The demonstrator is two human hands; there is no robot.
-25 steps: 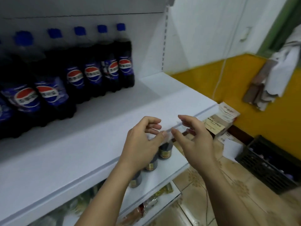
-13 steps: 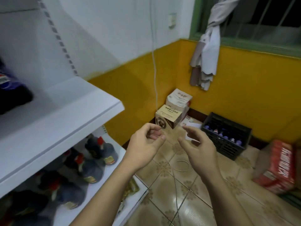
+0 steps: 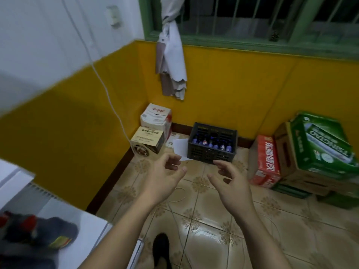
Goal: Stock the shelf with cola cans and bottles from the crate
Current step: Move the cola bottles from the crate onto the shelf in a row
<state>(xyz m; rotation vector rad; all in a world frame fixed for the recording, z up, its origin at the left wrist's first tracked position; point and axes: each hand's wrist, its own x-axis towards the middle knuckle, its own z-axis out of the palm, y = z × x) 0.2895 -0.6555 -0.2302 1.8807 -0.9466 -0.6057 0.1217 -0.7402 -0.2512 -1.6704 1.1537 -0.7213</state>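
A black plastic crate (image 3: 210, 153) stands on the tiled floor against the yellow wall, with several blue-capped cola bottles (image 3: 213, 144) standing inside. My left hand (image 3: 165, 176) and my right hand (image 3: 230, 181) hover side by side in front of it, both empty with fingers loosely spread, well short of the crate. The white shelf (image 3: 91, 220) shows only at the lower left edge, with dark red-capped bottles (image 3: 29, 233) lying blurred on a lower level.
Two cardboard boxes (image 3: 153, 131) are stacked in the corner left of the crate. A red carton (image 3: 265, 161) and green beer cartons (image 3: 320, 144) stand to its right. A white cable (image 3: 108, 94) hangs down the wall and trails across the floor. My dark shoe (image 3: 161, 249) is below.
The view has swung right, away from the shelf's cola bottles and toward the crate on the floor. Both hands stay empty and have drifted slightly apart, fingers more spread.
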